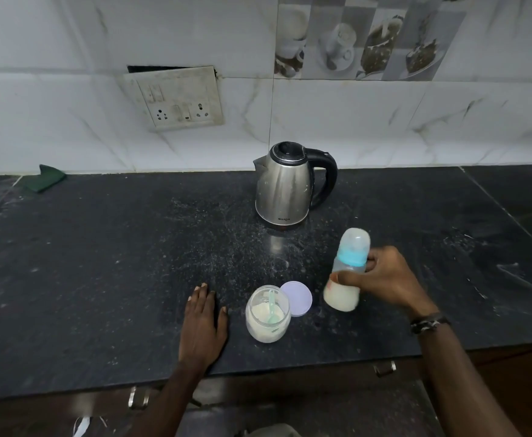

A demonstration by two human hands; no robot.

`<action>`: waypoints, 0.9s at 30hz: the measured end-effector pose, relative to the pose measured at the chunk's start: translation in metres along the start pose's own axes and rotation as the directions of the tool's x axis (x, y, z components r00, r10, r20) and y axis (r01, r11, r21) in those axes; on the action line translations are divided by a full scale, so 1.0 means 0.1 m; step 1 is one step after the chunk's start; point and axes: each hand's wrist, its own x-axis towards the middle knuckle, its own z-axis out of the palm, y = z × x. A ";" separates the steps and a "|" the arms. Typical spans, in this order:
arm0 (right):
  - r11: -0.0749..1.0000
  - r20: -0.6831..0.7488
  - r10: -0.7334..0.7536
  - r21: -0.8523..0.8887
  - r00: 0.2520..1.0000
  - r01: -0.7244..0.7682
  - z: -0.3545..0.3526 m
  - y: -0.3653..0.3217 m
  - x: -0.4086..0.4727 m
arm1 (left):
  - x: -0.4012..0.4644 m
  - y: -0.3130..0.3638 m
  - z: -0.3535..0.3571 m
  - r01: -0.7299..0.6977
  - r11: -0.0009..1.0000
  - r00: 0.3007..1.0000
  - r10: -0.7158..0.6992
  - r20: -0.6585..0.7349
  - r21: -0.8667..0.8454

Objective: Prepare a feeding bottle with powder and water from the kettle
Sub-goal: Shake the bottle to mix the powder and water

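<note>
The feeding bottle point(346, 269) is blurred, so its markings and exact tilt are hard to make out; it leans slightly with its clear cap toward the kettle point(285, 184), and whether its base touches the table point(100, 263) cannot be told. White liquid fills its lower part, below a turquoise collar. The right hand point(384, 279) grips the bottle around the middle, thumb across the near side and fingers point(372, 258) curled round the far side; a dark band sits on the wrist. The left hand point(203, 323) lies flat on the table, palm down, fingers straight and close together, just left of the powder jar point(267, 313). The jar stands open, with pale powder and a light green scoop point(271, 305) inside; the scoop's lower end is partly buried. The lilac lid point(297, 298) lies flat behind the jar to the right, partly hidden by the jar's rim. The kettle stands well behind these items, near the tiled wall, spout to the left, handle to the right, lid closed. The front table edge runs just behind the left wrist; cabinet handles below it are partly cut off. Open dark surface extends left of the left hand and right of the bottle. A green cloth point(45, 181) lies at the far left by the wall. A switch plate point(176, 99) hangs askew on the wall.
</note>
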 end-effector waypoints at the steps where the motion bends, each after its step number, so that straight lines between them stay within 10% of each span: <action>1: 0.996 -0.029 0.004 0.084 1.000 -0.001 0.01 0.01 -0.01 | 0.00 0.00 0.00 -0.001 1.000 1.000 0.001 0.000 0.000; 6: 0.977 -0.035 0.023 0.213 0.999 -0.015 -0.08 0.01 0.02 | 0.00 0.00 0.00 0.003 1.000 1.000 -0.003 0.017 0.010; 10: 0.994 -0.055 0.039 -0.101 0.998 -0.044 -0.17 0.05 0.01 | 0.00 0.01 -0.01 0.005 1.000 1.000 -0.005 0.011 0.004; 27: 0.982 -0.070 0.051 -0.181 0.996 -0.063 -0.21 -0.04 -0.01 | -0.01 0.03 -0.02 0.001 1.000 1.000 -0.001 -0.004 -0.002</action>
